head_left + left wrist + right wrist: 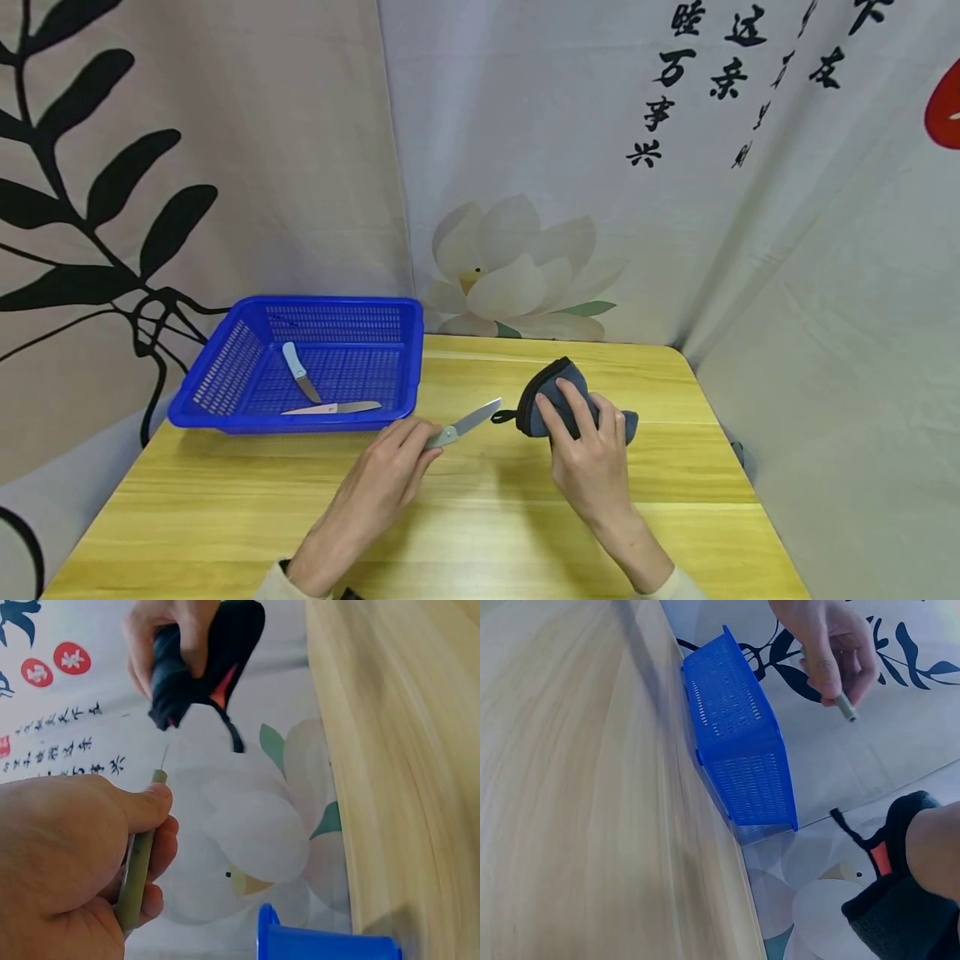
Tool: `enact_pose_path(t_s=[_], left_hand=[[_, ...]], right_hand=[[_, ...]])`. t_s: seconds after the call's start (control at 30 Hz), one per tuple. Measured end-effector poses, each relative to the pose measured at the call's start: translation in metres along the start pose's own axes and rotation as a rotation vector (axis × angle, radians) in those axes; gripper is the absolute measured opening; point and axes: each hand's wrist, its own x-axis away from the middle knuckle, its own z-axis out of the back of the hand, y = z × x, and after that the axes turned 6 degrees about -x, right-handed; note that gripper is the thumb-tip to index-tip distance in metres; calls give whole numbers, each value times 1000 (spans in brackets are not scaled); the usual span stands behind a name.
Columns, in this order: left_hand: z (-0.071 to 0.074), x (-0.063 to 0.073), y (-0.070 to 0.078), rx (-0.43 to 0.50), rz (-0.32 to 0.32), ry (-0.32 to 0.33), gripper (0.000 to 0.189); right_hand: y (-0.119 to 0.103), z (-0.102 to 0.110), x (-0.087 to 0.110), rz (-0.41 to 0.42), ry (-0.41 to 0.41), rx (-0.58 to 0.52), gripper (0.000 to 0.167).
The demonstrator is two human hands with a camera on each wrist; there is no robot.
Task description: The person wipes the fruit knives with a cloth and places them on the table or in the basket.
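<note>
My left hand (384,468) grips a small knife (477,415) by its pale green handle, thumb along it in the left wrist view. The bare blade points right, its tip close to the black loop of a pouch. This dark blue fabric pouch (537,407) has black trim and is held above the table by my right hand (594,463), fingers spread over its top. A strip of red-orange lining (881,859) shows at its opening in the right wrist view. Much of the pouch's inside is hidden.
A blue plastic basket (416,367) stands at the back left of the wooden table (480,533). Inside lie a knife with a light blue handle (293,359) and another with a whitish handle (318,409). Printed curtains hang close behind the table and along its right side.
</note>
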Motion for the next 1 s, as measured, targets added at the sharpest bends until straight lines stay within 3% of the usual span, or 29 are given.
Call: enact_pose_path(t_s=[0.13, 0.3, 0.57, 1.0], left_hand=[[0, 0, -1, -5, 16, -7, 24], [-1, -2, 0, -4, 6, 3, 23], [-3, -5, 4, -27, -40, 15, 27], [-7, -3, 6, -3, -62, 17, 24]], right_hand=[[-5, 1, -2, 12, 56, -55, 48], [-23, -2, -6, 118, 89, -91, 37], [-46, -10, -6, 232, 51, -106, 43], [-43, -10, -3, 207, -19, -42, 53]])
